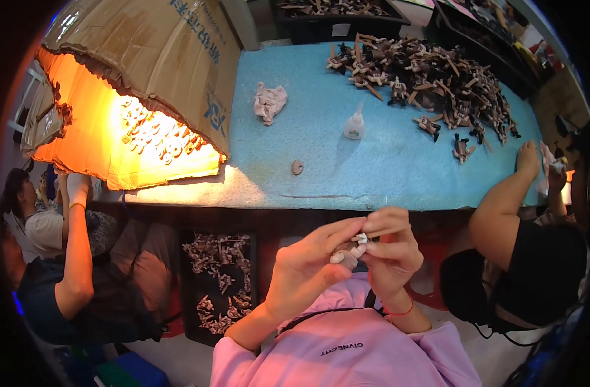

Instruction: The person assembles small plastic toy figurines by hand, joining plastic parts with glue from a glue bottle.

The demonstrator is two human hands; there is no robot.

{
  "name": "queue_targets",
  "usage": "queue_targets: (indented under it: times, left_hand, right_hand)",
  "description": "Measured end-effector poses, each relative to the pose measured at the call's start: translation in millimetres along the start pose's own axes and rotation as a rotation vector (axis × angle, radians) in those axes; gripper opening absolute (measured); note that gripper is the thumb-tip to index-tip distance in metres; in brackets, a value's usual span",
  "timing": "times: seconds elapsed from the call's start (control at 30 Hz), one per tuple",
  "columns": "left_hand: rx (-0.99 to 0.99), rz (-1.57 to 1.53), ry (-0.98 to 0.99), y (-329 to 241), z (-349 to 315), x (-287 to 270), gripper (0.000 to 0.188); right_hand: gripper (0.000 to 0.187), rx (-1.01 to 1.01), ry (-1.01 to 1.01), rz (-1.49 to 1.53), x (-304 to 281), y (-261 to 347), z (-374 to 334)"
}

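In front of my chest, just off the table's near edge, my left hand [314, 258] and my right hand [393, 248] come together on a small toy figure [350, 253]. Its visible parts are beige, grey-brown and white; the rest is hidden by my fingers. My left fingers pinch it from one side, with the thumb below. My right thumb and fingertips close on its other side, where a thin tan piece also shows between them. Beyond my hands, a small rounded beige-grey part [297, 168] lies on the blue tabletop [288, 138].
A white squeeze bottle [354, 124] stands mid-table; a crumpled pale cloth [270, 102] lies farther left. Figures are heaped [430, 77] at back right. A torn cardboard box [159, 64] shelters brightly lit parts. A black tray [190, 303] of pieces sits lower left. People sit on both sides.
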State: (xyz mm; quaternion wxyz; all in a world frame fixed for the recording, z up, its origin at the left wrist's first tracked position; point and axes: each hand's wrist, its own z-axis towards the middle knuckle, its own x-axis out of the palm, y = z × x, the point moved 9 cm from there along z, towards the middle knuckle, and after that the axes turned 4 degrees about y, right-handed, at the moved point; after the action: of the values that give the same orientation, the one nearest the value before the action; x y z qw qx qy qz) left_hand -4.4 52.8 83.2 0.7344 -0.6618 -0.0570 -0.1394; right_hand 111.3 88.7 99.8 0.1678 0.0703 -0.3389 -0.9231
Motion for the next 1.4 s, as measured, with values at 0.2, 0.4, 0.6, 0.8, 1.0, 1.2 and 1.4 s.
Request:
queue_targets:
  times: [0.2,0.4,0.6,0.8,1.0,1.2,1.4]
  left_hand:
    - [0.198,0.372,-0.192,-21.6,-4.4,-15.6,0.046]
    - [0.249,0.543,-0.258,-31.3,-6.1,-18.9,0.05]
    - [0.297,0.734,-0.289,-41.8,-12.2,-26.1,0.049]
    - [0.357,0.705,-0.272,-44.4,-13.3,-24.7,0.045]
    - [0.419,0.679,-0.294,-55.6,-20.7,-14.5,0.045]
    - [0.458,0.688,-0.34,-51.0,-17.5,-18.1,0.044]
    - [0.475,0.76,-0.309,-43.7,-10.0,-13.1,0.048]
  right_hand:
    - [0.042,0.608,-0.097,0.539,7.4,-30.2,-1.2]
    - [0.057,0.773,0.214,0.661,35.9,-31.7,3.5]
    - [0.043,0.815,0.207,0.699,44.5,-34.7,1.1]
    - [0.051,0.844,0.042,0.367,31.8,-37.5,-6.9]
    - [0.053,0.729,0.125,0.475,25.9,-38.1,-13.2]
    - [0.052,0.679,0.113,0.436,20.1,-51.6,-12.5]
    - [0.048,0.744,0.087,0.437,14.9,-58.9,-15.7]
